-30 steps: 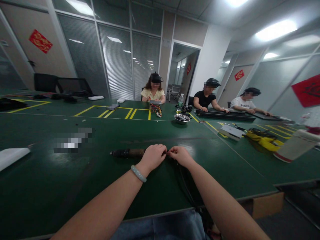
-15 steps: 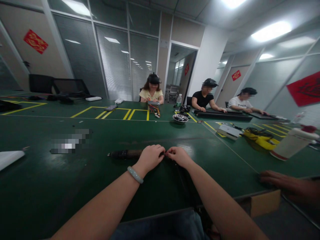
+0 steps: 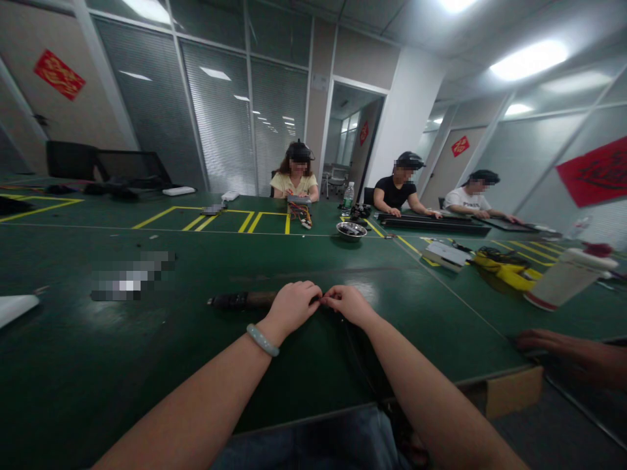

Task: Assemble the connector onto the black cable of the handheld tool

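A dark electric screwdriver [image 3: 235, 300] lies lengthwise on the green table, its narrow tip pointing left. My left hand [image 3: 296, 305] is closed over its right part, thumb and fingers bent around the end. Just beside it, my right hand [image 3: 347, 304] pinches at that same end, fingertips nearly touching those of the left. What sits between the right fingertips is too small to make out. A black cable [image 3: 353, 343] runs from below the right hand toward the table's near edge. The screwdriver's right end is hidden by my hands.
A metal bowl [image 3: 351, 231] of small parts stands ahead. To the right are a white box [image 3: 447, 254], a yellow bundle [image 3: 509, 269] and a large white bottle [image 3: 568, 277]. Another person's hand [image 3: 553, 343] rests at the right edge. Several people sit across the table.
The view has shifted slightly. Both hands stay at the screwdriver's right end in almost the same pose. The other person's hand at right has moved a little.
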Motion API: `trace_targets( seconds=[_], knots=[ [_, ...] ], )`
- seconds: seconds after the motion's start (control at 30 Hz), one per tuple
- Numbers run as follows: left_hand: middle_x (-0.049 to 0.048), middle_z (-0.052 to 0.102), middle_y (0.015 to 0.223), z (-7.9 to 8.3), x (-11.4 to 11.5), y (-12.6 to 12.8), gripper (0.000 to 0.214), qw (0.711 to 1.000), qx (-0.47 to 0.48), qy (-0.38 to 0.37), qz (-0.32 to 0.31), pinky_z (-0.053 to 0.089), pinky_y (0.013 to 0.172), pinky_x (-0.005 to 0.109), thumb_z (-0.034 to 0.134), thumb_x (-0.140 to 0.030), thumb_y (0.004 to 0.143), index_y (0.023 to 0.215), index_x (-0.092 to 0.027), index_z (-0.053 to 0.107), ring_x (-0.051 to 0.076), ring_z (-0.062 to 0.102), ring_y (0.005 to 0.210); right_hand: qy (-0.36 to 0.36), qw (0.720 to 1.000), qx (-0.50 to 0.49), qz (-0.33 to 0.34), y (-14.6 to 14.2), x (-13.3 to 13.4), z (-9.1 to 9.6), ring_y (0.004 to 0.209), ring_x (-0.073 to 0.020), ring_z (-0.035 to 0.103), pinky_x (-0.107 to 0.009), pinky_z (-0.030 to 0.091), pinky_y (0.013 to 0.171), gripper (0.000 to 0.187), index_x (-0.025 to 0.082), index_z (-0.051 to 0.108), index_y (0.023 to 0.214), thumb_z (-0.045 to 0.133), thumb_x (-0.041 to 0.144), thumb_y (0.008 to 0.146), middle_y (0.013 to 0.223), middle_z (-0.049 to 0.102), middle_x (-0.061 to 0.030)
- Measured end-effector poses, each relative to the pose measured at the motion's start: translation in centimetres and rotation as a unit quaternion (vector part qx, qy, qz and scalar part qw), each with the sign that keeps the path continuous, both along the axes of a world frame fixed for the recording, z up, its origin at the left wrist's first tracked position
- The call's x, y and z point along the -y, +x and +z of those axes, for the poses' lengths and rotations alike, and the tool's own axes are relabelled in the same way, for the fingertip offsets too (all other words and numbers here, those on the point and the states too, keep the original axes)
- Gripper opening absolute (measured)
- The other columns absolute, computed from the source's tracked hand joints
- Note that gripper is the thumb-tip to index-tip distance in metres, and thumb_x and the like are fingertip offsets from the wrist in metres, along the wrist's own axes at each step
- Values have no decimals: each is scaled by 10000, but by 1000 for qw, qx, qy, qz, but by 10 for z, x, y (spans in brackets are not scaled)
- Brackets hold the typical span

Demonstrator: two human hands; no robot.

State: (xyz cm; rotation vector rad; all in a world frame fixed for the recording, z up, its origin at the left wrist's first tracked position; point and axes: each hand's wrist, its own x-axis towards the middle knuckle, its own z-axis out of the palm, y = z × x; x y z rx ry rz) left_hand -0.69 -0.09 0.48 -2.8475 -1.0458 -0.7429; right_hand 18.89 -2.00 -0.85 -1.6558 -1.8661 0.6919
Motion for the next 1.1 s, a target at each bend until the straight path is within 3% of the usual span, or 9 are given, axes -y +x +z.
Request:
trace_targets(
  seconds=[0.67, 1.1],
  knots=[
    [37, 645, 977, 1, 1, 1, 116, 1000, -2, 1, -3, 436, 836, 336, 597, -245, 863, 969, -221, 636, 202, 590, 933, 51, 997, 50, -29, -4, 3, 0, 600, -109, 557, -203, 337, 520, 171, 206, 707, 829, 676, 373, 805, 687, 657, 11],
    [22, 641, 966, 2, 3, 0, 96, 1000, 7, 1, -6, 429, 805, 341, 591, -221, 860, 949, -227, 626, 203, 584, 911, 43, 997, 49, -36, -4, 2, -1, 588, -107, 575, -199, 348, 502, 161, 204, 680, 841, 687, 359, 797, 695, 662, 20]
  ],
)
